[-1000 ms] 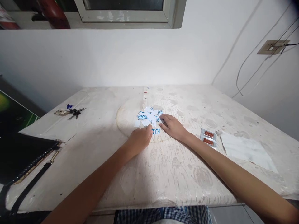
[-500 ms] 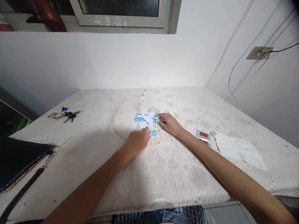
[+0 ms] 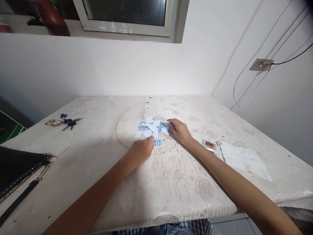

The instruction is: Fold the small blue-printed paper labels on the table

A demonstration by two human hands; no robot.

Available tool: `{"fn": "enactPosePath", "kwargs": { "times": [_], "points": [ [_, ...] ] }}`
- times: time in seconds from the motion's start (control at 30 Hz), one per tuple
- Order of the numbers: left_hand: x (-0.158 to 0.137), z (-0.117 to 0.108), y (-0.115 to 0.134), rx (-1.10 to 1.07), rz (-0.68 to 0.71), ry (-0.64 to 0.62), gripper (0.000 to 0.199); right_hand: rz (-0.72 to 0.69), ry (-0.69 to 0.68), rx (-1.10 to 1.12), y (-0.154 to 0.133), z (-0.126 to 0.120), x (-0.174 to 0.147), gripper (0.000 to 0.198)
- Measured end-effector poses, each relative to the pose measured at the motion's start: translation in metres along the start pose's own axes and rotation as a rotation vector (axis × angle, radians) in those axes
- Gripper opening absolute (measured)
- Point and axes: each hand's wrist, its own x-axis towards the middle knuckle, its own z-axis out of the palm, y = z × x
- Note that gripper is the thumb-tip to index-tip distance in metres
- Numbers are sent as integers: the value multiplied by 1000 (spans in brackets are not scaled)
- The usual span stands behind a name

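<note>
A loose pile of white paper pieces, several with blue line markings, lies on the table between my hands. My left hand is closed at the near side of the pile, thumb and finger pinching a small blue-marked paper piece. At the pile's right side, my right hand has its fingers curled down over another blue-marked paper piece. Its fingertips are partly hidden, but they seem to grip that piece. A plain white piece sits at the pile's left edge.
Keys and a black bag lie on the left. On the right are small foil packets and a white cloth. The table meets a wall with a socket and a window.
My right hand has drawn a little rightward, and a blue-marked paper piece now shows beside the pile under its fingers. My left hand keeps its pinch. The camera view has shifted slightly.
</note>
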Motion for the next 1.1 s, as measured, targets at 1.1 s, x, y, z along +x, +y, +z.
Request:
{"fn": "enactPosePath", "kwargs": {
  "times": [1.1],
  "points": [
    [0,5,3,-20,-95,45,13,198,-96,432,-67,14,-24,30]
  ]
}}
